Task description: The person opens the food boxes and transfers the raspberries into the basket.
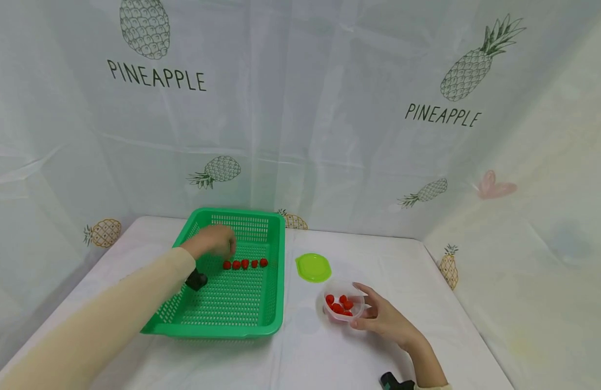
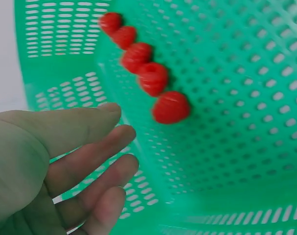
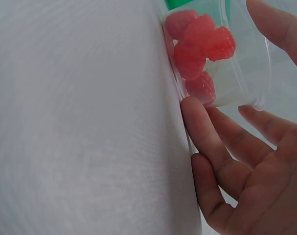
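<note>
Left hand (image 1: 215, 241) spread, empty, over green perforated plastic basket (image 1: 232, 300): pinch round red raspberries (image 1: 245, 264) lightly. Your right hand (image 1: 389, 320) grips clear plastic tub (image 3: 248, 68) right of basket; brace it.

From where I stand I count two hands, one left hand (image 1: 215, 241) and one right hand (image 1: 385, 319), and two black wrist devices (image 1: 196, 280). There's one green basket (image 1: 276, 325) with five raspberries (image 1: 245, 264) in it, one clear plastic tub (image 1: 333, 285) showing another five, and one lime-green lid (image 1: 313, 267). On the hanging sheet (image 1: 305, 81) I make out four dark-outlined pineapples (image 1: 222, 169), three golden pineapples (image 1: 106, 233) and two "PINEAPPLE" captions (image 1: 156, 75).
</note>
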Demonstrator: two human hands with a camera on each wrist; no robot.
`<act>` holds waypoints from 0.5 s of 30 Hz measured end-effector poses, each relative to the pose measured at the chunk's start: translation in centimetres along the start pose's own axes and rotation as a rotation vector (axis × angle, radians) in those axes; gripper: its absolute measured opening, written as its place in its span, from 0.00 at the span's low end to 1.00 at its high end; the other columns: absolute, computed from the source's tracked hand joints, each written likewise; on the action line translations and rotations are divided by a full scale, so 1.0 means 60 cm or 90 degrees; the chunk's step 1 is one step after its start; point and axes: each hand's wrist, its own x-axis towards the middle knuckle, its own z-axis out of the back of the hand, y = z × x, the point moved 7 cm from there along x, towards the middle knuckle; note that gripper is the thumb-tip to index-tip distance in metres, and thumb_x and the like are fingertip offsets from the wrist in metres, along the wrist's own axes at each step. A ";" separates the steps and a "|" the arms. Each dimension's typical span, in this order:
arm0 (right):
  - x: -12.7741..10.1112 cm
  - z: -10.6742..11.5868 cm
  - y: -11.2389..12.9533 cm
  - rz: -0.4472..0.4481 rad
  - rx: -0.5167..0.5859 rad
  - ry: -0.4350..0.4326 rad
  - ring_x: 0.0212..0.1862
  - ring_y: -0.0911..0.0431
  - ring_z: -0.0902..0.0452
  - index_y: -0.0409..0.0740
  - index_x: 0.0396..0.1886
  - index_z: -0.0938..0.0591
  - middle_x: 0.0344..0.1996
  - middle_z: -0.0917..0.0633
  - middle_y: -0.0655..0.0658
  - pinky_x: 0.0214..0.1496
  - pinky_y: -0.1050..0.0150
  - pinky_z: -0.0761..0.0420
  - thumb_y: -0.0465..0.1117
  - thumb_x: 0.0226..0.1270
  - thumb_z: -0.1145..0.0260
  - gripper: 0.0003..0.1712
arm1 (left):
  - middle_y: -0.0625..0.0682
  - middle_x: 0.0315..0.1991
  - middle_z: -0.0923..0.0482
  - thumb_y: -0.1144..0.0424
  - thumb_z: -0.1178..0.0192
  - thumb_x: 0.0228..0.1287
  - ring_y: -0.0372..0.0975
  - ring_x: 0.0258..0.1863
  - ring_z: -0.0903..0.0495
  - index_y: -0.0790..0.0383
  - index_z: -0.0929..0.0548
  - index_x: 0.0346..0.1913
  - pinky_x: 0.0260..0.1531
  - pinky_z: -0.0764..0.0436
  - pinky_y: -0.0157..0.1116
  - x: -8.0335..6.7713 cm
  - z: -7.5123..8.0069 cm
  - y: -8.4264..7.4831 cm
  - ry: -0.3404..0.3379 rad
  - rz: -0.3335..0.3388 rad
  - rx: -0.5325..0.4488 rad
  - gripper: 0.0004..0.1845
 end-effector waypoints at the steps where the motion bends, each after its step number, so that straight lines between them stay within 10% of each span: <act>1: 0.000 0.000 -0.001 -0.001 0.000 0.000 0.50 0.49 0.19 0.54 0.85 0.39 0.73 0.28 0.31 0.50 0.61 0.19 0.47 0.63 0.19 0.55 | 0.54 0.51 0.13 0.66 0.29 0.67 0.54 0.53 0.17 0.57 0.08 0.46 0.49 0.14 0.50 0.001 0.005 -0.003 -0.006 -0.009 0.002 0.07; 15: 0.001 0.000 -0.001 0.003 0.003 0.003 0.48 0.49 0.19 0.51 0.85 0.40 0.72 0.26 0.31 0.47 0.62 0.17 0.47 0.62 0.18 0.57 | 0.50 0.49 0.11 0.60 0.32 0.73 0.47 0.52 0.14 0.56 0.10 0.51 0.54 0.16 0.49 -0.001 0.087 -0.145 -0.069 -0.157 -0.075 0.09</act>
